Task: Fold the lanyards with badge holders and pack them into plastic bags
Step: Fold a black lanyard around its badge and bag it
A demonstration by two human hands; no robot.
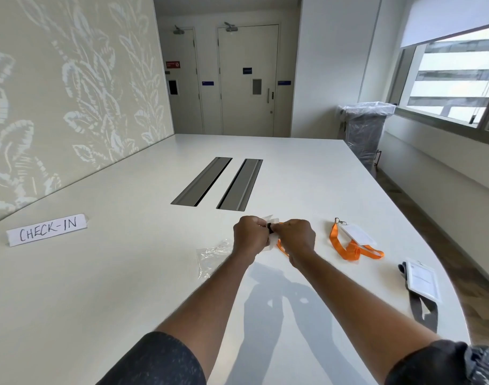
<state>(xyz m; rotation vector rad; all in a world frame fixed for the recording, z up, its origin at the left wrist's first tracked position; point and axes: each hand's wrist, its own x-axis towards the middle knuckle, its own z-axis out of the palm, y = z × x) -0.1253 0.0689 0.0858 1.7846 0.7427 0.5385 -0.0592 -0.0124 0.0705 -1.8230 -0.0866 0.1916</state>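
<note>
My left hand (250, 234) and my right hand (296, 236) meet over the middle of the white table (126, 287). Between them they grip an orange lanyard with a clear badge holder (271, 220); an orange strap end (282, 247) hangs below my right hand. A crumpled clear plastic bag (214, 255) lies just left of my left wrist. A second orange lanyard with a badge holder (354, 240) lies to the right. A grey lanyard with a badge holder (422, 282) lies near the right edge.
A folded paper sign reading CHECK-IN (47, 230) stands at the left. Two grey cable slots (218, 183) are set into the table beyond my hands. The table's curved right edge drops to the floor; a covered bin (365, 132) stands by the window.
</note>
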